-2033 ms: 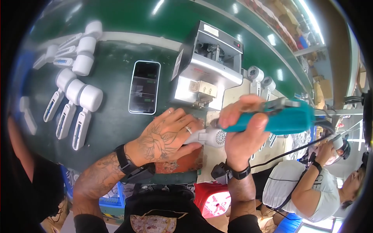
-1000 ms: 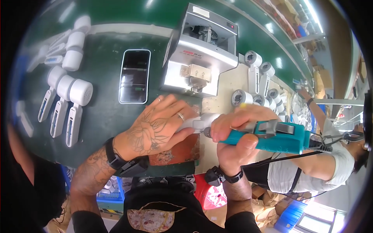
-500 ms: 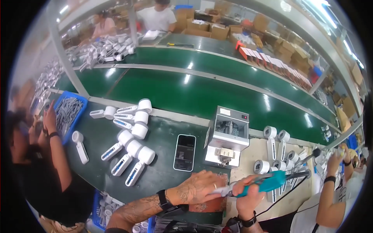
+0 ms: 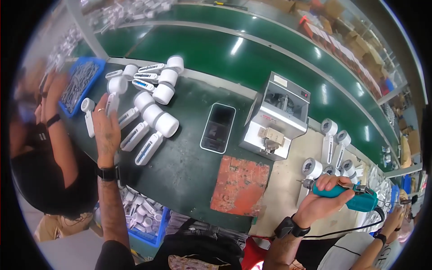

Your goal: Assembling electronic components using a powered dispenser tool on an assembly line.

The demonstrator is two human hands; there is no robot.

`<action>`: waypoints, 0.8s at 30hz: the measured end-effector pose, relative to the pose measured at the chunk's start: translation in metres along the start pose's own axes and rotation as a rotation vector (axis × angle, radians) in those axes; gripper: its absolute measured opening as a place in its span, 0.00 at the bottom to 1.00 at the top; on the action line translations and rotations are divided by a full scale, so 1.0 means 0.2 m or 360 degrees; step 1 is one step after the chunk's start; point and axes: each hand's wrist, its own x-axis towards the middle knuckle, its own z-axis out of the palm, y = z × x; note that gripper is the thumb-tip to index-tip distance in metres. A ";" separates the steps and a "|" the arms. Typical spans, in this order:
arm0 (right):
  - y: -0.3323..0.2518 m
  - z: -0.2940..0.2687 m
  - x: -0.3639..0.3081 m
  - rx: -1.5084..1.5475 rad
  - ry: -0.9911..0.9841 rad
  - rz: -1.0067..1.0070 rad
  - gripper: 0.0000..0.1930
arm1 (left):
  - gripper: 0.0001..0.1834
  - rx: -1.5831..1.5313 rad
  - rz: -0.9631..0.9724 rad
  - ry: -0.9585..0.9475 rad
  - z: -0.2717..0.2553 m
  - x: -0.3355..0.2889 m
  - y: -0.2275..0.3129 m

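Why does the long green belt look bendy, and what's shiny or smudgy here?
In the head view, the fisheye lens curves the green belt; in the head view, a white streak of light glares on it; in the head view, the co-worker's hands at the left look smeared, while the teal screwdriver looks clearer.

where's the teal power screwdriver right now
In the head view, the teal power screwdriver is at lower right, gripped in the right hand, just below some white handheld fans.
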 end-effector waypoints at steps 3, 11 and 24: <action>0.04 -0.04 -0.01 -0.0099 -0.0076 -0.0053 0.22 | 0.22 -0.0206 0.0090 -0.0032 0.03 -0.05 0.23; 0.17 -0.08 -0.12 -0.0339 -0.0245 -0.0013 0.32 | 0.28 -0.0955 -0.0009 -0.0762 0.18 -0.23 0.83; 0.19 -0.02 -0.17 -0.0479 -0.0332 0.0008 0.34 | 0.31 -0.1163 -0.0148 -0.0923 0.38 -0.29 0.82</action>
